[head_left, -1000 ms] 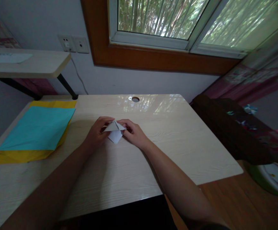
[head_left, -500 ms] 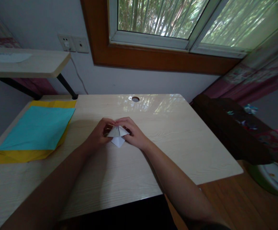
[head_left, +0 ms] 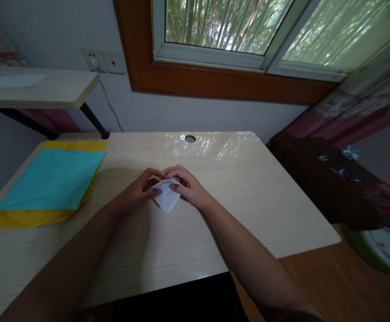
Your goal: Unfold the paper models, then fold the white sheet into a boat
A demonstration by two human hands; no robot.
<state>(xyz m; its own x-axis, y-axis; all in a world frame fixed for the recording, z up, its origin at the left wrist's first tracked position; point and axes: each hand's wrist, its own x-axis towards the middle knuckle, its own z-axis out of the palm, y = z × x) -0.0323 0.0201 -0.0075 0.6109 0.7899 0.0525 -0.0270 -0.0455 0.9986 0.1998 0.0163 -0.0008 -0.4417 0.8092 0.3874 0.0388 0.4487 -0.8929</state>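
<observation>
A small folded white paper lies on the light wooden desk, its point toward me. My left hand grips its left upper edge, thumb on top. My right hand pinches its right upper edge. The fingertips of both hands meet above the paper's far side and hide that part of it.
A cyan sheet lies on a yellow sheet at the desk's left. A cable hole is near the far edge. A shelf stands at the left, a dark cabinet at the right, a window behind.
The raised flaps of the white paper have been pressed down flatter. Both hands have shifted slightly toward me and stayed on the paper.
</observation>
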